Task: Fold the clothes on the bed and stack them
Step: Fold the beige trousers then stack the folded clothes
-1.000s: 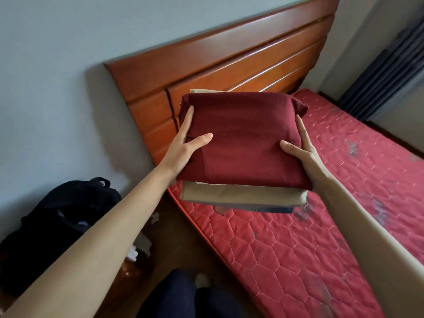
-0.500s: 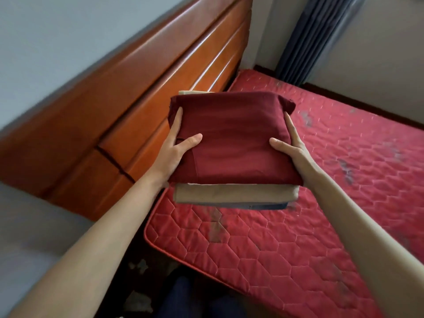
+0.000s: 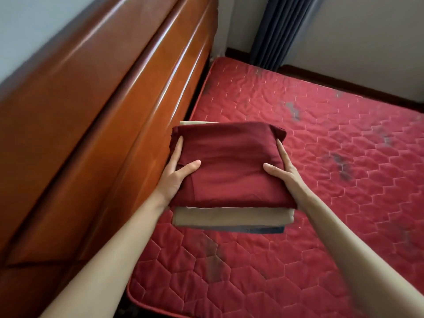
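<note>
We hold the stack (image 3: pixel 231 175) between both hands, above the mattress (image 3: pixel 321 157) near the headboard (image 3: pixel 103 111). Left hand (image 3: pixel 176 173) and right hand (image 3: pixel 283 168) clamp its sides, thumbs on top; it goes straight down.

The folded top garment (image 3: pixel 229 166) is dark maroon; under it a beige garment (image 3: pixel 231 216), then a blue-grey one (image 3: pixel 263 230); the mattress (image 3: pixel 321 157) is red, quilted in hexagons, with dark smudges; the headboard (image 3: pixel 103 111) is glossy reddish-brown; the curtain (image 3: pixel 282 28) is navy
</note>
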